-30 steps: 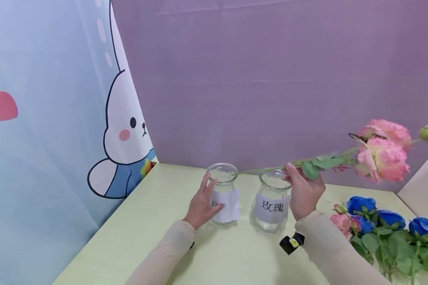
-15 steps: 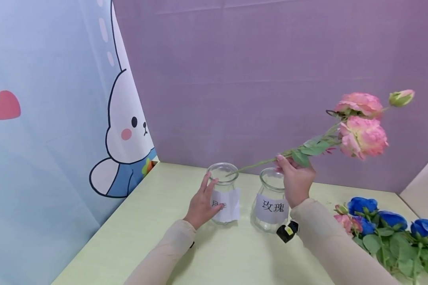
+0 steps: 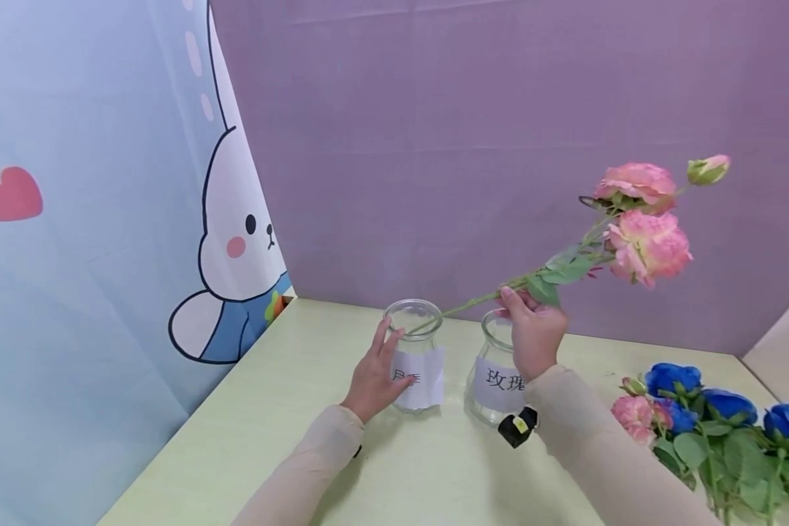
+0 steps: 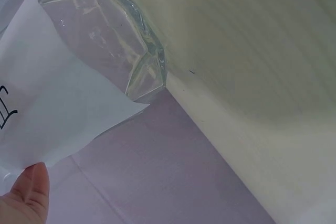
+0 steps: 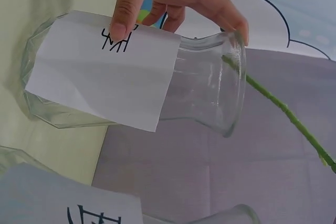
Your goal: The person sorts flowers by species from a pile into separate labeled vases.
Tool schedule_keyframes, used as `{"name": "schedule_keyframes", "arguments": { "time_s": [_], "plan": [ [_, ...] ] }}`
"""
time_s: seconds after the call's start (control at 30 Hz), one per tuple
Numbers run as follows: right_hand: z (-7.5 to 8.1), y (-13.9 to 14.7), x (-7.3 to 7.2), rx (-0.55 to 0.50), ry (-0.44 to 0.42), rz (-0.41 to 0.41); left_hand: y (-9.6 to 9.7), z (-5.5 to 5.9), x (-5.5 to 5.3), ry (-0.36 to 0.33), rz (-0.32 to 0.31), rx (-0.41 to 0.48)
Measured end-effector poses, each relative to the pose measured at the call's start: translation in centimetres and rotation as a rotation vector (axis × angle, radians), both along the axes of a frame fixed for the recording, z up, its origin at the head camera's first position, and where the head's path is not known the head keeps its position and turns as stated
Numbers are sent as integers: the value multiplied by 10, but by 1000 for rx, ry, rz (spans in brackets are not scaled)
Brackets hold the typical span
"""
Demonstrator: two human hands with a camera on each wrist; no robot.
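My left hand (image 3: 371,381) holds the left glass jar (image 3: 429,378), which stands upright with a white paper label. Its thumb lies on the label, and its fingertips reach the rim. In the right wrist view, that thumb (image 5: 121,27) presses the paper near a written character. My right hand (image 3: 538,334) pinches the stem of a pink flower (image 3: 651,245) with two blooms and a bud. The green stem (image 5: 286,111) slants down left, its cut end inside the jar's mouth. A second labelled glass jar (image 3: 488,387) stands to the right, partly hidden by my right hand.
Several blue roses (image 3: 730,405) and a smaller pink flower (image 3: 633,415) lie on the right of the pale table (image 3: 237,438). A purple backdrop (image 3: 467,146) rises behind the table, and a blue curtain with a cartoon rabbit (image 3: 237,219) hangs at left.
My right hand has moved left with the pink flower. The blooms have risen, the stem has become steeper, and its end has gone into the left jar's mouth. My left hand stays put.
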State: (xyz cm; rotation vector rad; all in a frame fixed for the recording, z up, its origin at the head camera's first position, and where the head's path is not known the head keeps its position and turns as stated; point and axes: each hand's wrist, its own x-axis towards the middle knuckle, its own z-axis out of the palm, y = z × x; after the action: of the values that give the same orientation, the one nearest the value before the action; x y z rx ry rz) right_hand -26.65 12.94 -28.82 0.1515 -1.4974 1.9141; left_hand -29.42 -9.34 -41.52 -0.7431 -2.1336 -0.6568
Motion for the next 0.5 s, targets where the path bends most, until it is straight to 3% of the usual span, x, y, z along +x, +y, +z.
{"name": "schedule_keyframes", "arguments": {
  "time_s": [0.23,0.5],
  "plan": [
    [-2,-3,0,-49,17,25,1,1,1,-5,-1,4],
    [-1,-15,0,-34,11,41,1,-1,-2,13,-10,-2]
  ]
}}
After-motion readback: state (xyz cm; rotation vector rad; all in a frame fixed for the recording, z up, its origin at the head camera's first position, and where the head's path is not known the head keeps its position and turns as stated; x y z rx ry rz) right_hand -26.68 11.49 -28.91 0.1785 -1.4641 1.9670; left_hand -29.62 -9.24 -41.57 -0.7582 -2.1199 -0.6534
